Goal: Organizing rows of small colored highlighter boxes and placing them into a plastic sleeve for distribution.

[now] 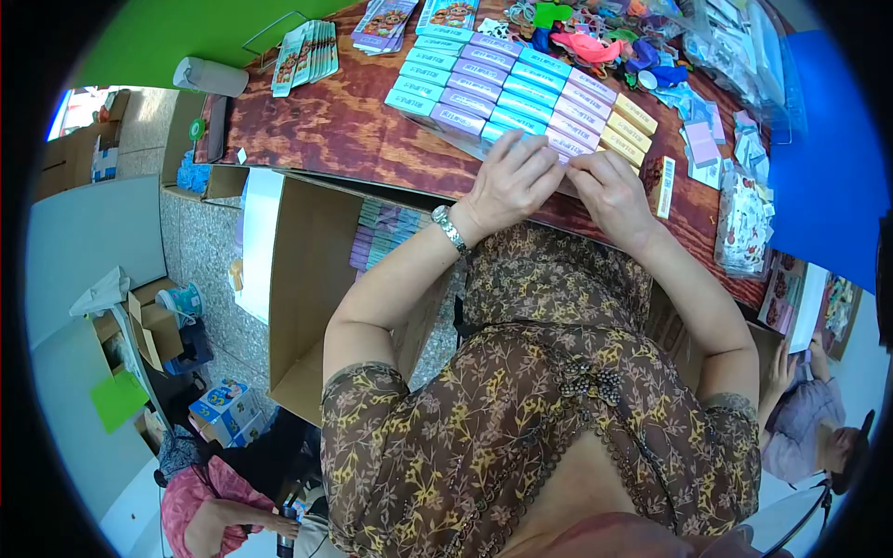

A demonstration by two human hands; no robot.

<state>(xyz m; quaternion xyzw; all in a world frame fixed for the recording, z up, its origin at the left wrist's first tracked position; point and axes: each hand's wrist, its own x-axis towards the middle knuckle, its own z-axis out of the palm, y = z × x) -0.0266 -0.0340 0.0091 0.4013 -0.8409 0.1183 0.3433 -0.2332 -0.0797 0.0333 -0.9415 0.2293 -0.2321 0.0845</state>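
My left hand [518,177], with a metal-banded watch [449,229] on its wrist, is at the table's front edge with its fingers curled inward. Close beside it my right hand [609,193] is closed too, and the fingertips of both nearly meet. Whatever they pinch is small or hidden by the fingers. Just beyond them, neat rows of small flat boxes stand side by side: mint green [424,73], lilac [474,79], light blue [530,86], pale pink [579,113] and yellow [630,130]. The nearest boxes are partly covered by my hands.
Fanned printed cards [307,56] lie at the table's back left, and a colourful pile of soft pieces [605,42] at the back right. Clear packs [744,223] sit near the right edge. Below the table's front stands an open cardboard box [316,288]. Other people work at lower left and right.
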